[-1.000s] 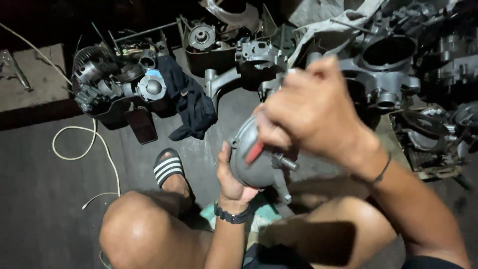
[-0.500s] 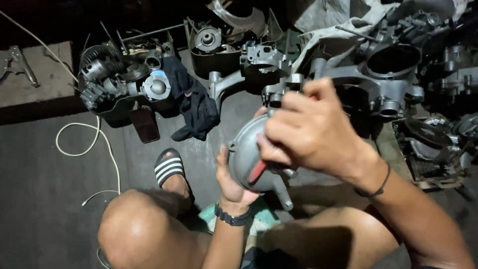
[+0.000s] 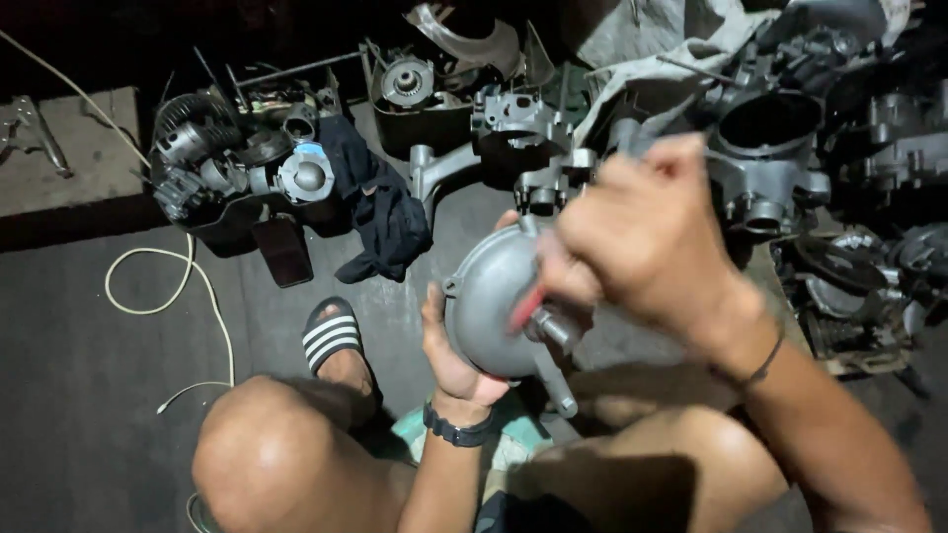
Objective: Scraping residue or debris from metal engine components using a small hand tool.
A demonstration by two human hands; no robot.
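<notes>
My left hand (image 3: 449, 350) grips a round grey metal engine cover (image 3: 489, 301) from below, holding it up in front of my knees. My right hand (image 3: 642, 232) is closed over a red-handled tool (image 3: 525, 306), pressed against the cover's right side. The tool's tip is hidden behind my fingers. A metal stub and lug (image 3: 555, 360) stick out under the cover. A dark watch sits on my left wrist, a thin band on my right.
Grey engine casings (image 3: 770, 158) and parts lie at the top and right. A dark tray of engine parts (image 3: 237, 168) sits at the upper left beside a black rag (image 3: 380, 212). A white cord (image 3: 168, 286) loops on the floor. My striped sandal (image 3: 334, 341) is below.
My right hand has shifted with the red-handled tool along the cover's right edge, and looks blurred with motion. The cover stays in my left hand, slightly turned.
</notes>
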